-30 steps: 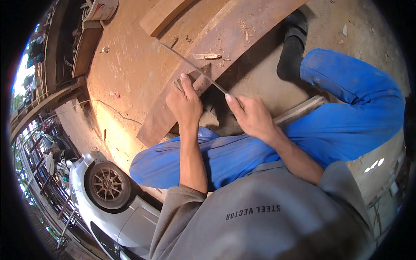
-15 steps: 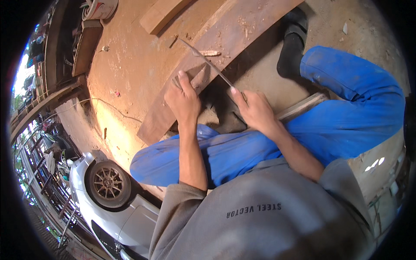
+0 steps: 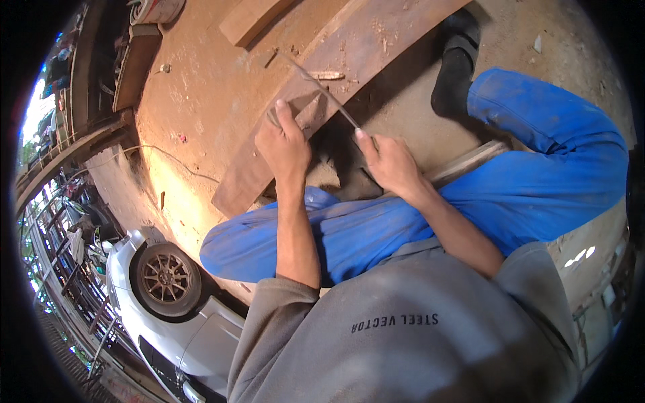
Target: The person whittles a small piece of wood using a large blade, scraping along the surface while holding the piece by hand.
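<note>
The right hand (image 3: 393, 164) is closed around the handle end of a thin metal saw blade (image 3: 322, 91), index finger stretched along it; the blade slants up and away across the long wooden plank (image 3: 376, 47). The left hand (image 3: 285, 144) presses down flat on the near part of that plank, fingers together, steadying it. The plank lies diagonally on the dusty ground, over the person's blue trouser legs (image 3: 537, 168). A white car's wheel (image 3: 164, 279) sits lower left.
</note>
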Demonstrator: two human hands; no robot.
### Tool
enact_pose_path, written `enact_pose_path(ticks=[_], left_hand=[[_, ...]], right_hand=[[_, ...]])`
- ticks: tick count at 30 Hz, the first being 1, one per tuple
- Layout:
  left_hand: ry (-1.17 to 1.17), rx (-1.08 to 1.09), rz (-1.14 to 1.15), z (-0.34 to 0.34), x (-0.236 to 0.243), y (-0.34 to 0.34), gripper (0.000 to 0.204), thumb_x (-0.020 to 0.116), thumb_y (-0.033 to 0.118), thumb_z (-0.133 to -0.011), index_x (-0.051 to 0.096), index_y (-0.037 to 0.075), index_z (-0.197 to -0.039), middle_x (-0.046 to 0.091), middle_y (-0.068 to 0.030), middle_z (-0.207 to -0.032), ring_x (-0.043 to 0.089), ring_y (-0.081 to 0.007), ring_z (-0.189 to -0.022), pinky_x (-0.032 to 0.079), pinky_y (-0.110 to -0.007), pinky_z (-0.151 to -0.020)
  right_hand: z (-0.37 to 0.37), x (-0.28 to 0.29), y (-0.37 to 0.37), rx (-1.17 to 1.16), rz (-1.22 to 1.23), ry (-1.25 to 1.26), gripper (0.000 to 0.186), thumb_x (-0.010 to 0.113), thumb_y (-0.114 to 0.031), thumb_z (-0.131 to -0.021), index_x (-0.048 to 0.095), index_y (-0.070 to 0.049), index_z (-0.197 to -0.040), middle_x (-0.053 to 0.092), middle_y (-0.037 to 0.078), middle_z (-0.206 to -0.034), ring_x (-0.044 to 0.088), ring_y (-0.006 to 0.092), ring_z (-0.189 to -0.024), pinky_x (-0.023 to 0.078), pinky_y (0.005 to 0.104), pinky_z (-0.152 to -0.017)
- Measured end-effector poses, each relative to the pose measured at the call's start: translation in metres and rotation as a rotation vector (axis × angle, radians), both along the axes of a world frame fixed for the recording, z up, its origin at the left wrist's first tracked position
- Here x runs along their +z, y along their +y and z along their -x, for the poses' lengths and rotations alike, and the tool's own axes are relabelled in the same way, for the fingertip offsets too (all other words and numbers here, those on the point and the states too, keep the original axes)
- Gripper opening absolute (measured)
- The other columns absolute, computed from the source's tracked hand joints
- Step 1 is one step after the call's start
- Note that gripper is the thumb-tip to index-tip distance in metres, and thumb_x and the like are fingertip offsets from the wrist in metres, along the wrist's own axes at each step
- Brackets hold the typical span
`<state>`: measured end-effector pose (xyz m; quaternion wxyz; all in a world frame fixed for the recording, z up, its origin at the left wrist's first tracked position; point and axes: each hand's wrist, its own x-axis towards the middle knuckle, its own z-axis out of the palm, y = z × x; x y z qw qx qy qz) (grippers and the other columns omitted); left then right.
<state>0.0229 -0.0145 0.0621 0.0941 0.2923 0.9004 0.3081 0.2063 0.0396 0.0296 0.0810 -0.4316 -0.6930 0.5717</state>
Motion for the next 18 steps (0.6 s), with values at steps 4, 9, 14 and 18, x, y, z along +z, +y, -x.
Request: enact_pose_path(ticks=[4, 9, 14, 18], left_hand=[[0.003, -0.002, 0.013, -0.007, -0.004, -0.007, 0.043, 0.049, 0.025, -0.108, 0.067, -0.004, -0.083, 0.062, -0.026, -0.068, 0.062, -0.0411, -0.06, 0.044, -0.049, -0.058], [-0.003, 0.015, -0.065, -0.006, 0.002, -0.002, 0.045, 0.05, 0.025, -0.108, 0.063, -0.003, -0.076, 0.062, -0.0259, -0.067, 0.06, -0.0441, -0.06, 0.042, -0.051, -0.057], [0.025, -0.01, -0.02, -0.006, -0.002, -0.003, 0.045, 0.05, 0.025, -0.108, 0.06, -0.003, -0.074, 0.059, -0.0262, -0.065, 0.059, -0.0448, -0.059, 0.041, -0.051, -0.057], [0.067, 0.011, -0.094, -0.009, 0.001, -0.005, 0.045, 0.05, 0.026, -0.107, 0.06, -0.003, -0.074, 0.058, -0.0274, -0.066, 0.06, -0.0447, -0.06, 0.041, -0.052, -0.057]], right_hand=[[0.0, 0.017, 0.008, -0.012, -0.001, 0.106, 0.057, 0.053, -0.042, -0.107, 0.061, 0.004, -0.073, 0.06, 0.033, -0.068, 0.062, 0.0533, -0.069, 0.047, 0.0584, -0.064], [0.006, 0.007, -0.002, 0.022, -0.092, 0.036, 0.056, 0.054, -0.04, -0.107, 0.057, 0.003, -0.071, 0.057, 0.032, -0.065, 0.061, 0.0535, -0.067, 0.046, 0.0575, -0.061], [-0.001, 0.003, -0.002, 0.019, -0.074, 0.012, 0.056, 0.054, -0.041, -0.106, 0.06, 0.003, -0.073, 0.06, 0.033, -0.068, 0.062, 0.0541, -0.07, 0.048, 0.0592, -0.065], [-0.006, 0.009, -0.004, -0.019, -0.109, 0.039, 0.056, 0.054, -0.041, -0.107, 0.059, 0.003, -0.072, 0.06, 0.033, -0.069, 0.061, 0.0553, -0.071, 0.048, 0.06, -0.064]])
